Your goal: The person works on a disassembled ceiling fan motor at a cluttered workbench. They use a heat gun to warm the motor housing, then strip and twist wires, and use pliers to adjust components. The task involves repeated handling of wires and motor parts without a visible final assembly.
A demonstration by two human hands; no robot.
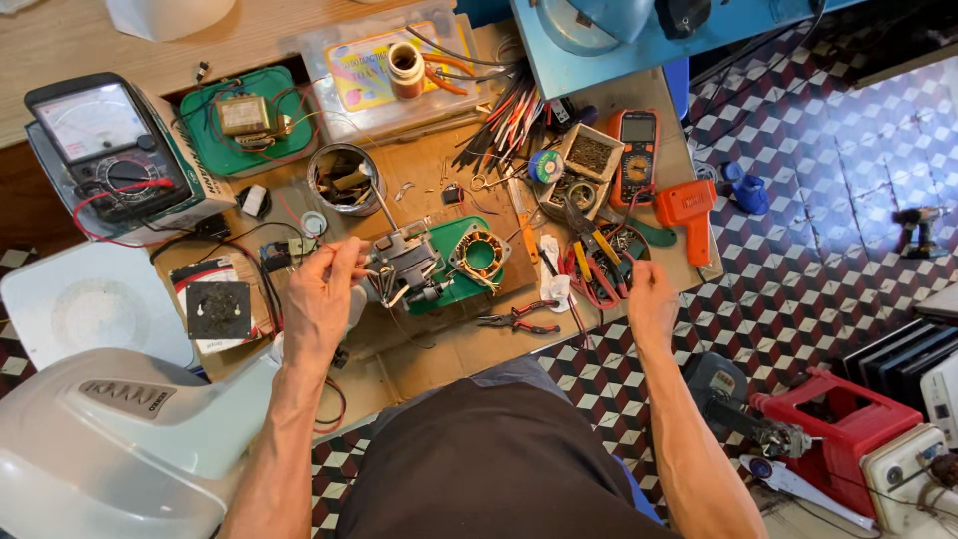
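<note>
The cluttered table (449, 344) fills the frame's centre. On it, at centre, sits a grey motor assembly (404, 268) against a green plastic housing (469, 284). Your left hand (321, 294) pinches the motor's left side, fingers closed. Your right hand (651, 299), right of centre, is curled around pliers (597, 262) with yellow and red handles.

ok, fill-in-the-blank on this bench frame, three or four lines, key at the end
1. The left hand touches the grey motor part that lies on a ____ plastic plate.
2. The right hand is at a pile of pliers with red and ____ handles.
3. The orange soldering gun lies to the ____ of the right hand's pliers pile.

Missing words: green; yellow; right
</note>
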